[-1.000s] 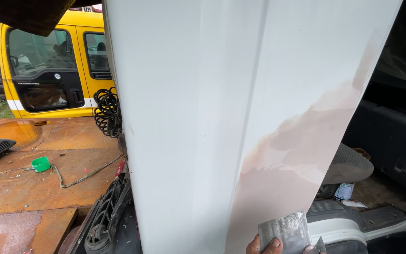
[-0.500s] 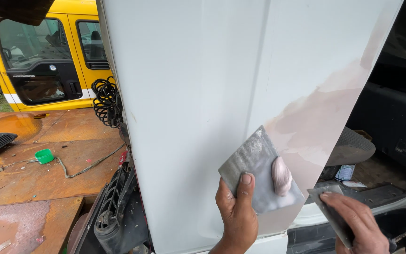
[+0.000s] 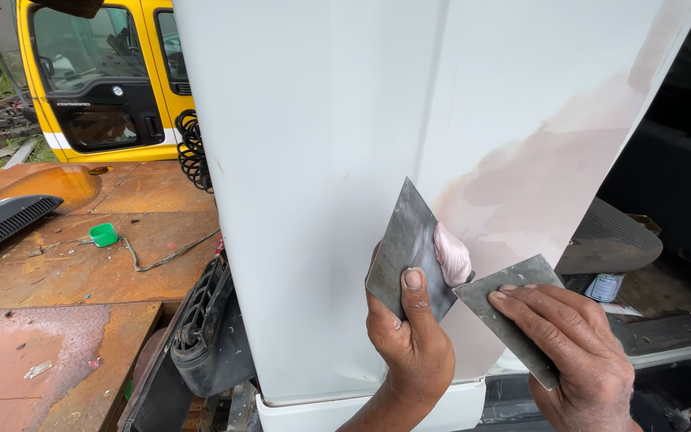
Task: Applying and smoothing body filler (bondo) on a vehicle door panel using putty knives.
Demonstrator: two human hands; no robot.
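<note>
**Filler riding on a tilted plate**

The left hand (image 3: 409, 344) pinches a grey metal plate (image 3: 409, 250) against the white panel (image 3: 321, 160), thumb on its face, with a pink dab of filler (image 3: 452, 254) on its right edge. The right hand (image 3: 577, 352) has its fingers (image 3: 521, 296) closed on a second metal spreader (image 3: 505, 308), whose corner is just beside the dab. The plate stands steeply tilted, so I reckon the filler could slide off. A slanted edge could ridge the pinkish patch (image 3: 537, 176).

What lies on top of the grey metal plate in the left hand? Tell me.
A lump of pale pink filler sits on the grey metal plate, by its right edge. The left hand covers its lower part.
</note>
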